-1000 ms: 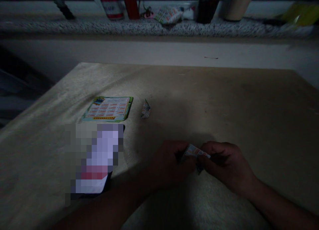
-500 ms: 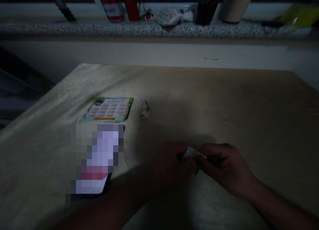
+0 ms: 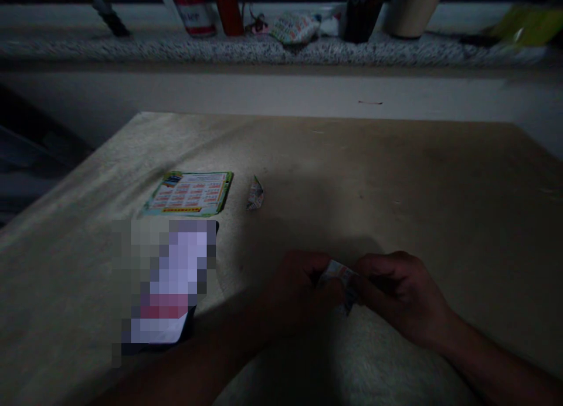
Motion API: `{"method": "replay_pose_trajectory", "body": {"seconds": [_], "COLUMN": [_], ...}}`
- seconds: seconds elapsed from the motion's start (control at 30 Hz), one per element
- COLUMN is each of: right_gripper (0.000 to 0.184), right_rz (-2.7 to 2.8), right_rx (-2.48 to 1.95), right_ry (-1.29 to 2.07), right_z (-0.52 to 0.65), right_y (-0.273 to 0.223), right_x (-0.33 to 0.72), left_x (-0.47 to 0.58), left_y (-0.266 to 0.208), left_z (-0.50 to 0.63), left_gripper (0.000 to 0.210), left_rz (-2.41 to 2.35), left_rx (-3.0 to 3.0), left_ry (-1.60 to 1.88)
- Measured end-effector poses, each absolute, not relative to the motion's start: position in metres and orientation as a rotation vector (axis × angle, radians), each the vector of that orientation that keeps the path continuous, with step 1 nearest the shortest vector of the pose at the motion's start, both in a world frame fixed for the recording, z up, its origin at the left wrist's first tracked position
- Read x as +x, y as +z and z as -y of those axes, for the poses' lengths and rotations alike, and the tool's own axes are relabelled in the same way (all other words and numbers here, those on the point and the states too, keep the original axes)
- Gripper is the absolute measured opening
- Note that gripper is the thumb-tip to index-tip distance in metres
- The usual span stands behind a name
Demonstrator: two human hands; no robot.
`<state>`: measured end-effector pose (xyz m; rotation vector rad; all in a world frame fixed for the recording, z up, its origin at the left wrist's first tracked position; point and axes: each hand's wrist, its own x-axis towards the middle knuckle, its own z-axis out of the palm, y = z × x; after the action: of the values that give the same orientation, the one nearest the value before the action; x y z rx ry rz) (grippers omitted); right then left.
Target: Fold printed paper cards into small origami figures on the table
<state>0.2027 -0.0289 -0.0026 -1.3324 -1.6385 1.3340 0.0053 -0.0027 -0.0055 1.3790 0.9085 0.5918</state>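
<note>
Between my two hands is a small piece of folded printed paper [image 3: 338, 270], white with orange and dark print. My left hand [image 3: 303, 283] pinches its left side with thumb and fingers. The fingertips of my right hand [image 3: 398, 286] close on its right edge, and one corner points down below the fingers. Part of the paper is hidden by the fingers, and the light is dim. Farther off on the table lies a small folded paper piece [image 3: 255, 193] with similar print, pointed at the top.
A phone [image 3: 176, 283] with a blurred, lit screen lies left of my left forearm. Behind it is a stack of printed cards [image 3: 191, 193]. The stone windowsill [image 3: 246, 51] holds a red can [image 3: 193, 13], a small bottle [image 3: 230, 13], a crumpled printed packet [image 3: 295, 29] and a dark cup [image 3: 363, 13].
The paper has turned in my fingers: more of its face shows, and a corner now hangs lower between my hands. Both hands stay in nearly the same place.
</note>
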Motion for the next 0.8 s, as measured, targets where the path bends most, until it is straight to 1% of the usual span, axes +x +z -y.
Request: {"method": "replay_pose_trajectory", "body": {"seconds": [0.27, 0.47, 0.57, 0.67, 0.8], "right_gripper": [0.03, 0.028, 0.028, 0.029, 0.026], "right_rz": [1.569, 1.456, 1.412, 1.402, 1.376], "right_rx": [-1.296, -1.253, -1.228, -1.2, -1.208], "right_ry": [1.349, 1.391, 1.378, 1.361, 1.329], "right_z": [0.027, 0.027, 0.026, 0.026, 0.027], "right_y": [0.0, 0.0, 0.002, 0.003, 0.002], "right_x": [0.202, 0.205, 0.207, 0.209, 0.21], "left_x": [0.006, 0.004, 0.002, 0.002, 0.004], "left_y": [-0.004, -0.007, -0.006, -0.008, -0.014], "left_z": [0.0, 0.002, 0.001, 0.001, 0.003], "left_gripper": [0.018, 0.028, 0.031, 0.028, 0.021], "left_rz": [-0.843, -0.889, -0.878, -0.901, -0.949], "left_rx": [1.332, 1.333, 1.346, 1.275, 1.172], "left_ry": [0.625, 0.627, 0.688, 0.778, 0.836]}}
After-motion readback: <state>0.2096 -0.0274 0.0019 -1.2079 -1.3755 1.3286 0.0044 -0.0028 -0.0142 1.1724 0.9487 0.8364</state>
